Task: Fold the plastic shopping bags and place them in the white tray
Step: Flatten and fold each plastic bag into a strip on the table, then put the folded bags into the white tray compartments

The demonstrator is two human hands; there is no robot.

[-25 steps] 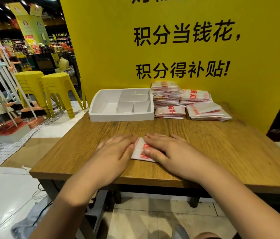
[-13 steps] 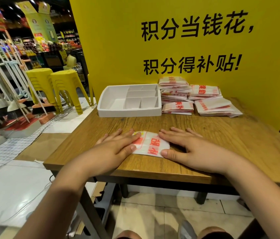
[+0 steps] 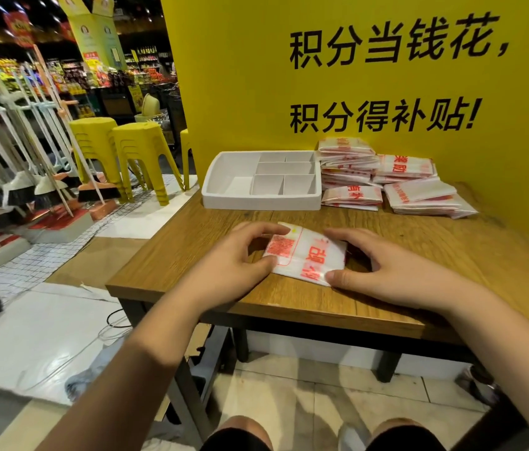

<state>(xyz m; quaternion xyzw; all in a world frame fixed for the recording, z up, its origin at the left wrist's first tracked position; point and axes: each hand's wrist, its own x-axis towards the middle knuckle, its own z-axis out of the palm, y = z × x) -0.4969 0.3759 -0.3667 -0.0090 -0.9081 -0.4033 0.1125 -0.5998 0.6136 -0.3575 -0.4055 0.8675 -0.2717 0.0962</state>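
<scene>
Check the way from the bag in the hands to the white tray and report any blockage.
Nothing visible blocks it. The left hand and right hand hold the bag; only bare table lies before the white tray. The bag stacks sit right of it.

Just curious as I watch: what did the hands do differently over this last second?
Both hands went from lying flat on the bag to its ends. The left hand slid left and the right hand slid right, uncovering it. Their fingers now arch and pinch its edges. The bag still lies on the table; the tray and stacked bags are unchanged.
</scene>
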